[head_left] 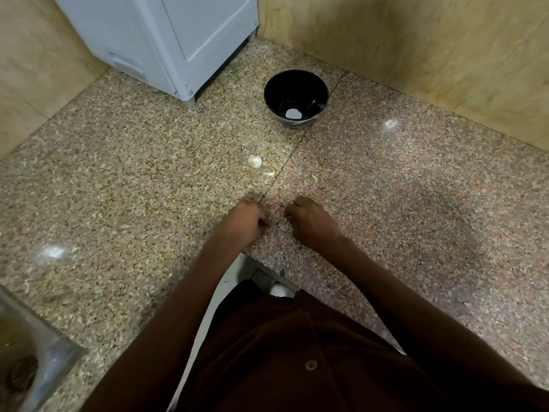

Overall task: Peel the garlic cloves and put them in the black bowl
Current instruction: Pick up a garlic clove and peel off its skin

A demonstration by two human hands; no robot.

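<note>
**Granite counter, garlic waiting**

Speckled granite [118, 173] carries a garlic clove [255, 161] and loose skins, near the black bowl [296, 95] for easy dropping. Left hand [248, 223] and right hand [309, 223] hover curled, close together; whether they pinch anything, I cannot tell.

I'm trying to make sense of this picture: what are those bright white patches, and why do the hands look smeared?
Head view: the patches on the granite counter and inside the black bowl are glare from overhead light; the left hand and right hand are motion-blurred, so what they hold is unclear; the wide lens bends the walls.
</note>
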